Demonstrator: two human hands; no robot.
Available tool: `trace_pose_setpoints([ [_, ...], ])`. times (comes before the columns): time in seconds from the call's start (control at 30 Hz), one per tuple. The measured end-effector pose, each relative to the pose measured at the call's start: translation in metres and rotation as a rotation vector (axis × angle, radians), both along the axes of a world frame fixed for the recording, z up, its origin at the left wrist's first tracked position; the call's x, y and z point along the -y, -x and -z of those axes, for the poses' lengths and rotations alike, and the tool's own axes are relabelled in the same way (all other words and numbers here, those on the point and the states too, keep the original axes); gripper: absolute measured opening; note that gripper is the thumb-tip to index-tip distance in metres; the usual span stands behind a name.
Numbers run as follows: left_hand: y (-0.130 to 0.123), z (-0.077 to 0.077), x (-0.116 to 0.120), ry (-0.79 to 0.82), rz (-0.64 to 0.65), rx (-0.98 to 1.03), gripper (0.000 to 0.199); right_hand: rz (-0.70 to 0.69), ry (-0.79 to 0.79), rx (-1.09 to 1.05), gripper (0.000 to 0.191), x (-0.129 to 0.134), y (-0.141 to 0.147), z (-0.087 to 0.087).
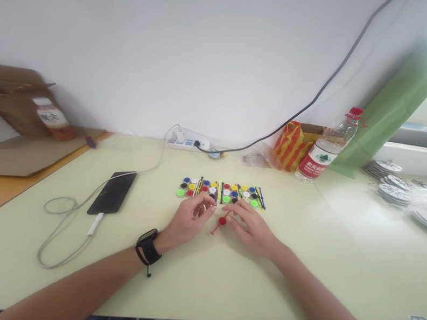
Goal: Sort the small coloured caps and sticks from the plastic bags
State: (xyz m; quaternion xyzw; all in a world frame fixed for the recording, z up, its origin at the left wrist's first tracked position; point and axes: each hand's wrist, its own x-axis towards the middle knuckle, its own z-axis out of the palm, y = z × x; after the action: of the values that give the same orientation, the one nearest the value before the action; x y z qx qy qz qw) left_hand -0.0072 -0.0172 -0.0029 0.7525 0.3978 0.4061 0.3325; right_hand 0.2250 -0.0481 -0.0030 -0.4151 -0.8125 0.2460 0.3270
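My left hand (190, 218) is curled with thumb and index fingertip close together. Anything held in that pinch is too small to make out. My right hand (253, 229) pinches the upper end of a small red stick between thumb and fingers. A round red disc (222, 221) sits midway along this stick, which slants down toward me over the table. Just beyond both hands lie rows of small round pieces (226, 187) in red, yellow, blue, white, black and green. Thin coloured sticks (259, 198) lie between groups of them. My hands cover part of the front row.
A black phone (113, 193) on a white charging cable (52, 266) lies at left. At the wall sits a power strip (186, 143). A water bottle (323, 151) and a striped bag (290, 146) stand at back right, stacked discs (394, 190) farther right, a cardboard box (5, 108) far left.
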Motion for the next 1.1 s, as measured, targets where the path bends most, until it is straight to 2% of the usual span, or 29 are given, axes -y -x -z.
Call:
trace_pose_setpoints([
  [0.13, 0.0, -0.001, 0.001, 0.001, -0.003, -0.01, 0.018, -0.054, -0.035, 0.087, 0.029, 0.001, 0.001, -0.001],
  [0.47, -0.002, -0.003, 0.003, 0.013, 0.014, -0.014, 0.019, -0.064, -0.081, 0.126, 0.023, 0.0, 0.002, 0.0],
  [0.73, -0.001, 0.001, 0.001, -0.009, 0.011, -0.02, 0.018, -0.039, -0.064, 0.1, 0.011, -0.003, -0.001, 0.002],
  [0.83, 0.0, 0.002, 0.001, -0.018, 0.019, -0.03, 0.018, -0.019, -0.007, 0.063, 0.013, -0.005, -0.006, 0.0],
  [0.97, 0.0, 0.001, 0.002, -0.009, 0.02, -0.041, 0.018, 0.106, 0.003, 0.014, 0.017, -0.014, -0.023, -0.006],
  [1.1, 0.0, 0.0, 0.003, -0.011, 0.04, -0.058, 0.017, 0.439, -0.137, 0.022, 0.02, -0.03, -0.063, -0.01],
])
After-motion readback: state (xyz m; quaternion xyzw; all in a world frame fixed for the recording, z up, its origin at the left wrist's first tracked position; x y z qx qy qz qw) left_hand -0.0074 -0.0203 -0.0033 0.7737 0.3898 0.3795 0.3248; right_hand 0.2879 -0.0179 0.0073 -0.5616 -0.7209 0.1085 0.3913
